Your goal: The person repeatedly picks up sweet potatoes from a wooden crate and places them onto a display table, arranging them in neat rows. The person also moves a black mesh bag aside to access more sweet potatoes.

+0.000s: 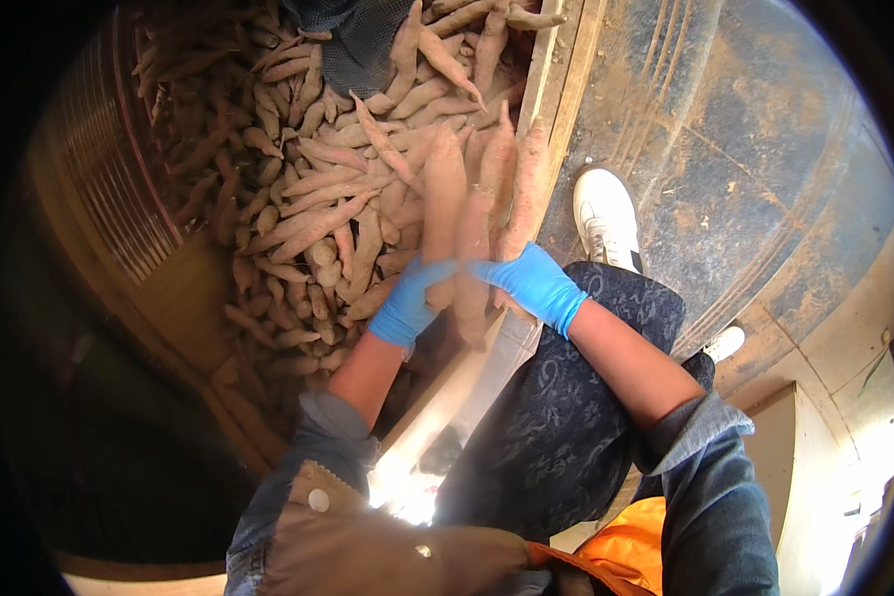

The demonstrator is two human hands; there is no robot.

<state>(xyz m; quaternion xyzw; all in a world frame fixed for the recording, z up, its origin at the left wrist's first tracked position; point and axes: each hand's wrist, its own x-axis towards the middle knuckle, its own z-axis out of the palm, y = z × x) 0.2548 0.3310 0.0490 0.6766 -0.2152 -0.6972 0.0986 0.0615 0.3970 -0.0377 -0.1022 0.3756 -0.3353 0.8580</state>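
Note:
Both my hands wear blue gloves. My left hand (415, 296) grips the lower end of a long, thick sweet potato (444, 197) that points away from me. My right hand (530, 283) is closed around a slim sweet potato (525, 197) at the wooden edge. Another sweet potato (498, 160) stands just left of it; whether it is held too, I cannot tell. Between my hands is a blurred sweet potato (473, 261), with my right fingertips at it. Below and beyond lies a large heap of soil-dusted sweet potatoes (328, 186).
A wooden rail (559, 89) borders the heap on the right. Black mesh (357, 52) lies over the far part. A ribbed panel (130, 171) stands at left. My white shoe (606, 205) rests on the dirt-stained floor (760, 149). Orange material (629, 544) is near my right side.

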